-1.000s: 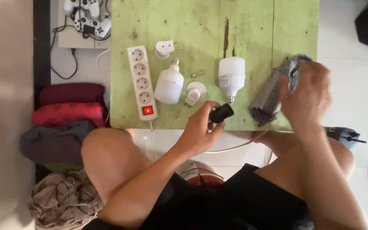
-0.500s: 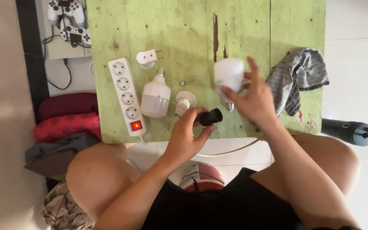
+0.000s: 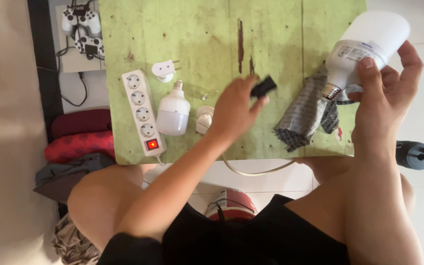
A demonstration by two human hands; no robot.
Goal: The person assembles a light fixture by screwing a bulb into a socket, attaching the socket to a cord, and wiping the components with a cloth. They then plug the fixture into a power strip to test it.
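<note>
Bulb and black socket held over green board

Bulb — large, white, with a pale label band around its neck — sits tilted in the right hand, metal screw base pointing down-left toward a grey cloth. The fingers wrap the neck from the right, thumb across the label; the grip is closed on the bulb, raised above the board's right edge. The left hand pinches a small black socket between fingertips, above the board's middle, well apart from the bulb.

On the green board lie a white power strip with a lit red switch, a smaller white bulb just beside it, a white plug adapter above, and a small white fitting partly hidden by the left wrist. A white cable loops off the near edge. Game controllers rest beyond the top-left corner — folded red fabric lies left of the board, a dark tool right.
</note>
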